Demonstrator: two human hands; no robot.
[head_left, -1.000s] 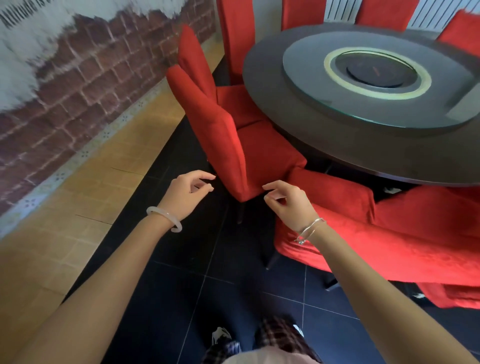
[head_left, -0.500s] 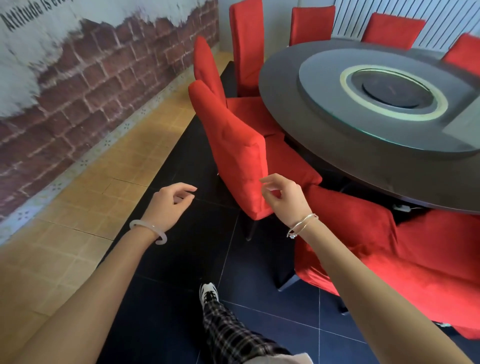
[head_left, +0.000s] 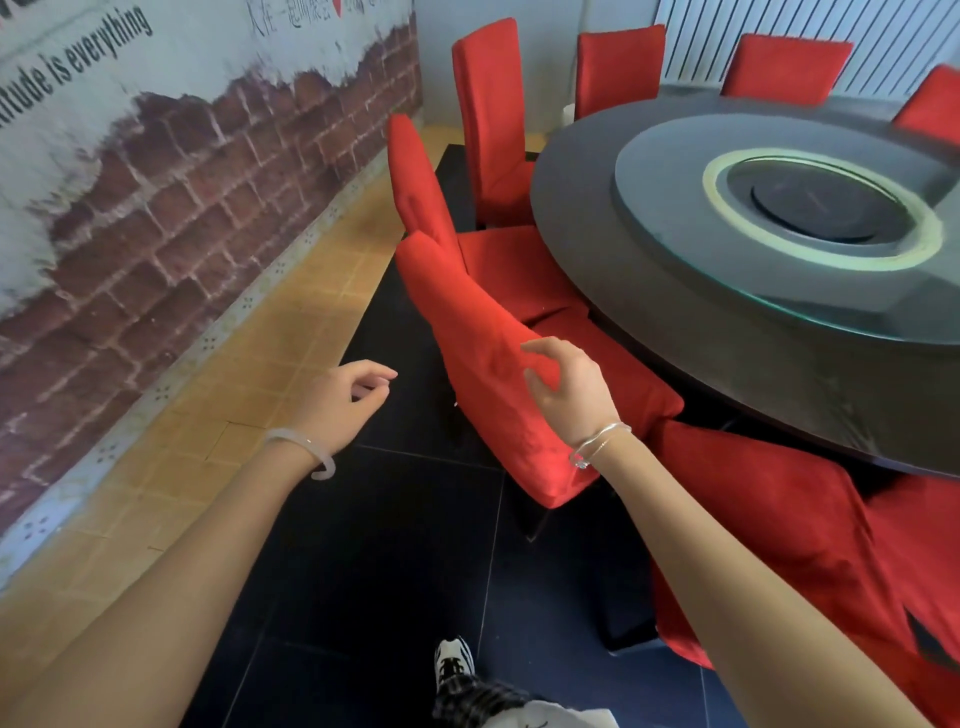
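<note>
Reaching toward a red-covered chair (head_left: 483, 384), tucked seat-first under the rim of a round dark table (head_left: 727, 405), backrest turned to the camera. Right hand (head_left: 569, 387) up at the backrest's near top edge, loosely spread and half bent, pinching nothing; impossible to tell whether the fingertips touch the cloth. Left hand (head_left: 345, 402) out over the black floor tiles (head_left: 395, 561), near the chair's left side but apart from it, relaxed and lightly curled around nothing. A pale bangle (head_left: 311, 452) on the left wrist, thin silver bracelets (head_left: 597, 444) on the right. More red seating ranged round the table: a second chair (head_left: 415, 192) just behind the first, a third chair (head_left: 769, 519) just beside it, under the right forearm. On the tabletop, a glass turntable (head_left: 675, 218) with a pale ring. To the left, a wall (head_left: 171, 197) printed with brick, above a strip of tan tiles (head_left: 291, 322). At the bottom edge, a white sneaker (head_left: 453, 667) and a checked trouser leg (head_left: 467, 696).
</note>
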